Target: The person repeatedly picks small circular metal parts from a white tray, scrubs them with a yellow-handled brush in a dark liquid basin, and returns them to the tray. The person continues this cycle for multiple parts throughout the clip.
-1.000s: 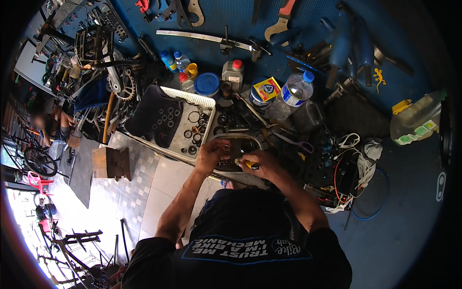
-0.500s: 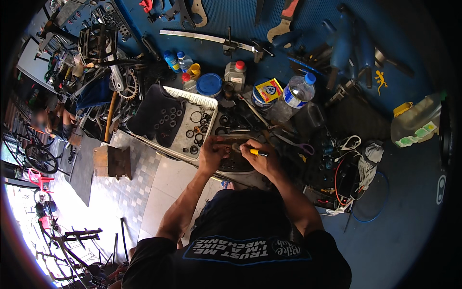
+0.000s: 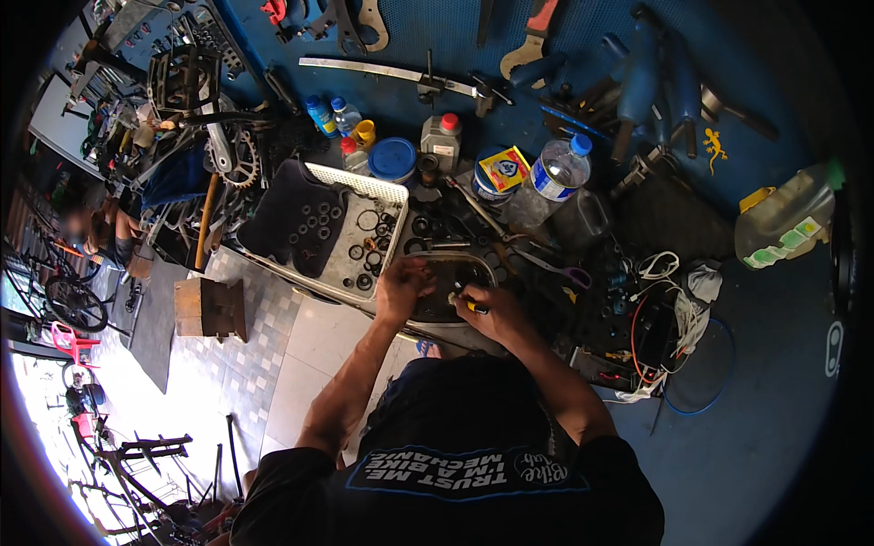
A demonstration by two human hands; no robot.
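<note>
Both hands work over a basin (image 3: 494,262) of dark, murky liquid with a pale rim. My left hand (image 3: 401,289) is at the basin's left side, its fingers curled together; whatever they hold is too small and dark to make out. In my right hand (image 3: 496,316) is a small brush with a yellow handle (image 3: 476,308), its pale bristle end pointing left toward my left hand. Beside the basin on the left stands a white plastic tray (image 3: 364,183). Several dark rings (image 3: 370,257) lie in it, and more metal rings rest on a black cloth (image 3: 296,205).
Behind the tray stand a blue-lidded tub (image 3: 393,159), a grey bottle with red cap (image 3: 442,141) and a clear plastic bottle (image 3: 560,170). Purple-handled scissors (image 3: 575,276) and tangled white cables (image 3: 696,314) lie to the right. A cardboard box (image 3: 208,308) is at left; a person sits farther off.
My right hand has turned and lowered slightly, so the brush handle now sits more within the fist. Its bristle end has moved down, away from my left hand. The view has shifted slightly.
</note>
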